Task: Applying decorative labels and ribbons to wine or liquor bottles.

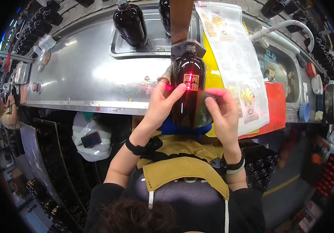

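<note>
A dark glossy glass bottle lies in front of me, its neck pointing away. A red cross of light falls on its square gold-and-red label. My left hand is closed on the bottle's left side, its thumb on the glass by the label's edge; the other fingertips are partly hidden. At the bottle's lower right, my right hand has thumb and forefinger curled around the edge of a blurred, translucent film. How far the film touches the glass I cannot tell.
Behind the bottle stands a brown post. Dark bottles stand on a metal tray at the back. On the right, white printed sheets overlie yellow and red sheets, beside a sink with a white curved tap.
</note>
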`<state>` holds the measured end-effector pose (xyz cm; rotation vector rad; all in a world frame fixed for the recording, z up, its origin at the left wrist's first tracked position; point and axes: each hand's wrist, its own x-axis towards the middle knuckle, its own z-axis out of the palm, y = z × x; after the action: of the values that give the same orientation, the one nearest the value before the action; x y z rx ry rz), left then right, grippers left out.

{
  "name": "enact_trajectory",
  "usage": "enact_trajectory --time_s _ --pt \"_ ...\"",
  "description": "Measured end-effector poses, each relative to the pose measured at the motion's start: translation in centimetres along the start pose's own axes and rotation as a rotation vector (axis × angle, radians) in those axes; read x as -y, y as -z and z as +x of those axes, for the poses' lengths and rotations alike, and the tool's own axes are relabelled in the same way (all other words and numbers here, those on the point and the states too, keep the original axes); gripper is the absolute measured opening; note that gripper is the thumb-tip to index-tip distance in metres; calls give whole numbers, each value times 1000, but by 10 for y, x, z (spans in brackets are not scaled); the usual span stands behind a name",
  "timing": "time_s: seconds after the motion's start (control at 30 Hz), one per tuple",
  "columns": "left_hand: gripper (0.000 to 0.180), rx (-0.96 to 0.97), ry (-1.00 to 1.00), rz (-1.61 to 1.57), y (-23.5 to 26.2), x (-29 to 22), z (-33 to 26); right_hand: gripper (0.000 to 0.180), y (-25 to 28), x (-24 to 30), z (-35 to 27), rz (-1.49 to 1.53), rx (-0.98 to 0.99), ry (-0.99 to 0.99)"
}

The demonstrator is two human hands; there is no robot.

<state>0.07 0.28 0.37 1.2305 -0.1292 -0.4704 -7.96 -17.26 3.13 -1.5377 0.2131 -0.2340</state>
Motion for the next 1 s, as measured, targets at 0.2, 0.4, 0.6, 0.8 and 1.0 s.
enact_trajectory --time_s 0.2,0.4,0.6,0.8,1.0 --pt "63 10 -32 -60 -2 3 0 22 -5 -9 -6 7 14 -27" --pt "61 -20 -13 -19 -2 4 -4 21 -6 -13 -6 -84 -16 29" --pt "61 -15 -15 27 -1 2 0 17 -9 -5 -2 -295 -44 171" --pt "64 -20 -84 74 -1 8 2 17 -9 -2 -2 -424 -35 242" --pt "66 -22 -77 101 -3 4 2 17 -9 2 -1 -465 -31 247"
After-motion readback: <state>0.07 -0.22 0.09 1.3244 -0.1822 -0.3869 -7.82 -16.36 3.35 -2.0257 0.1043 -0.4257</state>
